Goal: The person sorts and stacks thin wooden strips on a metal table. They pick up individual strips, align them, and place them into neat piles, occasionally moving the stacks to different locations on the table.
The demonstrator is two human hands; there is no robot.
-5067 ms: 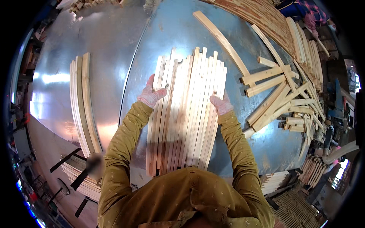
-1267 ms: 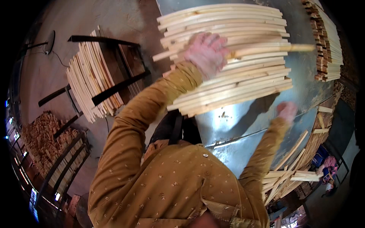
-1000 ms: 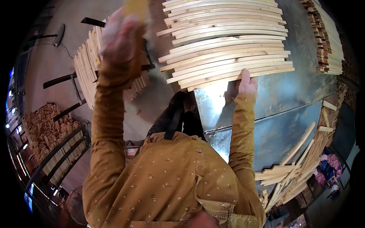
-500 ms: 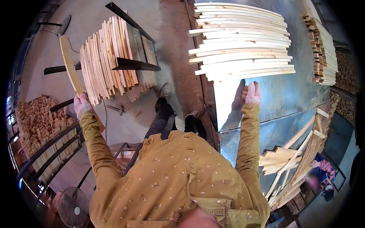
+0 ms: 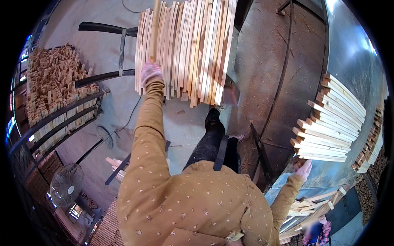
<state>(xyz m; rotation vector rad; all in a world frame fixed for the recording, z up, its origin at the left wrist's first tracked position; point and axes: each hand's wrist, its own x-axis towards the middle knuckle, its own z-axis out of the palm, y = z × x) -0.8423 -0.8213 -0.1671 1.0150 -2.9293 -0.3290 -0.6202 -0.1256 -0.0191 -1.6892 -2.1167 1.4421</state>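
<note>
My left hand (image 5: 152, 74), in a pinkish glove, is closed round the end of a long wooden slat (image 5: 154, 35). This slat stands out over a stack of pale wooden strips (image 5: 184, 49) laid side by side on a dark metal rack. On the right, my right hand (image 5: 303, 169), also gloved, is at the shiny metal table (image 5: 349, 30), just below the near end of a row of wooden strips (image 5: 328, 127). Its fingers look loosely apart, with nothing seen in them; I cannot tell whether they touch the table.
Black rack bars (image 5: 104, 78) jut out left of the stack. A large pile of short wood pieces (image 5: 57, 78) stands behind rails at the left. Below it is a fan (image 5: 65, 184). Another person (image 5: 318, 233) is at the lower right, near loose boards (image 5: 303, 207).
The view has turned leftward, so the rack is nearer the middle and the table farther right. My left hand has carried the slat from beside the stack to over it.
</note>
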